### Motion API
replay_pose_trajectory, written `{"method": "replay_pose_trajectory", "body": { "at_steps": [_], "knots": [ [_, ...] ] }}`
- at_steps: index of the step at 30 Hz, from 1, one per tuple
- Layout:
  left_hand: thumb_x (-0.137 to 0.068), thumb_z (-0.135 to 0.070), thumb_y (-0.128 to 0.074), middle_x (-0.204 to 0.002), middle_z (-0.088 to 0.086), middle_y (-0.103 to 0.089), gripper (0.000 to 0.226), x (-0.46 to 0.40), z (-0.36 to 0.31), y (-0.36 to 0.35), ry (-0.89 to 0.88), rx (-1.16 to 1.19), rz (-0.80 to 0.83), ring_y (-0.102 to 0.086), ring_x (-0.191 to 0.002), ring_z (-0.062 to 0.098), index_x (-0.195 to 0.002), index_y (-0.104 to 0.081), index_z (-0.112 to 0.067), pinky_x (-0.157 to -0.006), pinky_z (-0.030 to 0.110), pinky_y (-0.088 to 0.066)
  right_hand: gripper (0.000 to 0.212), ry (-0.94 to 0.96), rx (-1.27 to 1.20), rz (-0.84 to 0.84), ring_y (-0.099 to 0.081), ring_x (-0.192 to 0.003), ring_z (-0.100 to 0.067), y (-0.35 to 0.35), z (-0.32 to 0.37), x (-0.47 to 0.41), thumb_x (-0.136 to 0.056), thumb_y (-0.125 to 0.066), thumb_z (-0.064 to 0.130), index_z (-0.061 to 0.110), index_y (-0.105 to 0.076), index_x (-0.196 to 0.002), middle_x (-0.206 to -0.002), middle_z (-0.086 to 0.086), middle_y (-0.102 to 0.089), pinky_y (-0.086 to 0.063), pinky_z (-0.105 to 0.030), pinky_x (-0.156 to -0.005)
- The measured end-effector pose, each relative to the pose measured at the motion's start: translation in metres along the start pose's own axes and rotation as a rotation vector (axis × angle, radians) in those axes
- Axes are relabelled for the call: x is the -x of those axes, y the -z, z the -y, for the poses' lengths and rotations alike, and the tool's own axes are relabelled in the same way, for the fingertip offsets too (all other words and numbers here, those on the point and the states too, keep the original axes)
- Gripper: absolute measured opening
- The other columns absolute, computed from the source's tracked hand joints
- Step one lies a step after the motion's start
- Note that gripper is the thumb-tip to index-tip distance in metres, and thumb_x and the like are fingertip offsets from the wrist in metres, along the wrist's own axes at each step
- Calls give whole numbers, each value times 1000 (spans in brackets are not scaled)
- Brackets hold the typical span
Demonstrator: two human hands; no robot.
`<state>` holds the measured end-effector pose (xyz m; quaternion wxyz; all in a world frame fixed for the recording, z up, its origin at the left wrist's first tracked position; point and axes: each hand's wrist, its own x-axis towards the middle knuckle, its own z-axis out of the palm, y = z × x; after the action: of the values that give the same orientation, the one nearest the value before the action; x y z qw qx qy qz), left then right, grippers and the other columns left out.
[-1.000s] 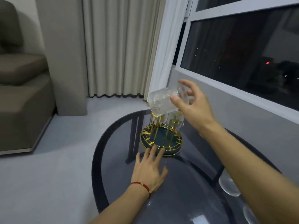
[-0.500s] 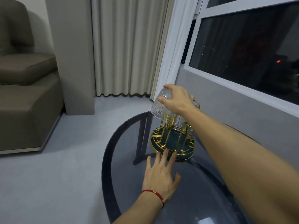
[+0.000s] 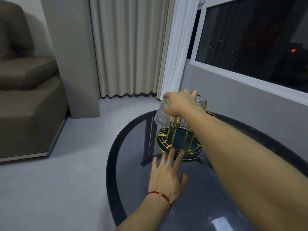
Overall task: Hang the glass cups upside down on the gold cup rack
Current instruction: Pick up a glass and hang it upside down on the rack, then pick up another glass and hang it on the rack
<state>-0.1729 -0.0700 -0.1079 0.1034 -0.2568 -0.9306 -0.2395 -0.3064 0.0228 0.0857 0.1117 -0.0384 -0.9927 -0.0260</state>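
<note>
The gold cup rack point(image 3: 168, 140) with a dark green round base stands on the dark glass table point(image 3: 191, 189). My right hand point(image 3: 179, 104) grips a ribbed glass cup point(image 3: 160, 116) from above, mouth down, over a gold prong on the rack's left side. Another glass cup point(image 3: 200, 102) hangs upside down on the rack just behind my right hand, partly hidden. My left hand point(image 3: 166, 177) lies flat on the table with its fingers spread, fingertips touching the front rim of the rack's base.
A brown sofa point(image 3: 28, 100) stands on the left across the grey floor. Beige curtains point(image 3: 130, 47) and a dark window point(image 3: 253, 39) lie behind the table. A grey wall runs close along the table's far right.
My right hand has turned the glass cup from tilted to mouth down and lowered it onto the rack. My left hand has stayed flat by the rack's base.
</note>
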Motion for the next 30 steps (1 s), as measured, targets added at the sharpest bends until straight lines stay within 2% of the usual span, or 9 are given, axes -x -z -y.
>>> {"method": "replay_pose_trajectory", "body": {
  "at_steps": [4, 8, 10, 14, 19, 22, 24, 27, 30],
  "knots": [
    [-95, -48, -37, -165, 0, -25, 64, 0, 1, 1, 6, -15, -2, -24, -150, 25, -156, -22, -35, -122, 59, -18, 68, -4, 14, 18, -40, -135, -32, 1, 2, 2, -88, -60, 22, 48, -48, -149, -132, -5, -66, -21, -59, -109],
    [-93, -49, -36, -164, 0, -27, 64, 0, -1, 2, 14, -4, -10, -26, -149, 24, -154, -24, -36, -121, 58, -19, 52, 35, 30, 35, -31, -147, -32, 2, -3, 6, -101, -50, 45, 45, -45, -153, -145, -5, -61, -8, -64, -118],
    [-92, -50, -36, -163, 0, -29, 64, 0, -1, 2, 14, -6, -24, -27, -148, 23, -153, -26, -36, -120, 58, -21, 51, 71, -41, -15, -26, -153, -31, 3, -6, 18, -104, -42, 49, 39, -46, -154, -151, -3, -58, -1, -65, -121],
    [-90, -52, -36, -163, 1, -29, 67, -1, -4, 4, 18, -57, -16, -28, -147, 24, -154, -26, -34, -119, 57, -23, 50, 107, -197, -240, -22, -158, -28, 2, -20, 65, -104, -44, 38, 28, -49, -153, -162, -2, -46, 3, -62, -125],
    [-94, -45, -45, -168, 3, -18, 64, 6, -15, 10, 38, -169, 52, -31, -146, 25, -152, -30, -22, -116, 55, -28, 47, 5, -412, -311, -40, -145, -24, -1, -47, 159, -99, -53, 28, 25, -57, -145, -153, 1, -56, -14, -50, -125],
    [-97, -30, -48, -159, 5, -33, 44, 16, -34, 14, 66, -237, 21, -38, -138, 26, -139, -39, -21, -110, 51, -35, 48, -23, -450, -323, -49, -136, -26, -8, -65, 223, -92, -58, 20, 22, -63, -140, -144, 0, -63, -26, -45, -120],
    [-93, -24, -54, -151, 3, -38, 44, 27, -61, 13, 27, -232, 38, -40, -135, 26, -135, -40, -23, -106, 48, -38, 48, -51, -454, -360, -57, -128, -28, -15, -82, 267, -85, -61, 14, 19, -69, -132, -136, 0, -69, -34, -44, -114],
    [-87, -27, -58, -150, 5, -38, 56, 38, -100, 8, -29, -33, 89, -37, -135, 28, -140, -41, -22, -103, 50, -41, 48, -105, -436, -423, -62, -121, -30, -25, -106, 313, -80, -66, 5, 14, -72, -127, -133, -2, -72, -44, -45, -108],
    [-85, -27, -65, -147, 4, -44, 59, 44, -138, 8, -86, 246, 104, -39, -135, 26, -140, -44, -20, -106, 47, -41, 49, -261, -460, -554, -61, -122, -35, -25, -138, 351, -78, -69, -3, 7, -71, -127, -136, -12, -65, -47, -53, -106]
  ]
}}
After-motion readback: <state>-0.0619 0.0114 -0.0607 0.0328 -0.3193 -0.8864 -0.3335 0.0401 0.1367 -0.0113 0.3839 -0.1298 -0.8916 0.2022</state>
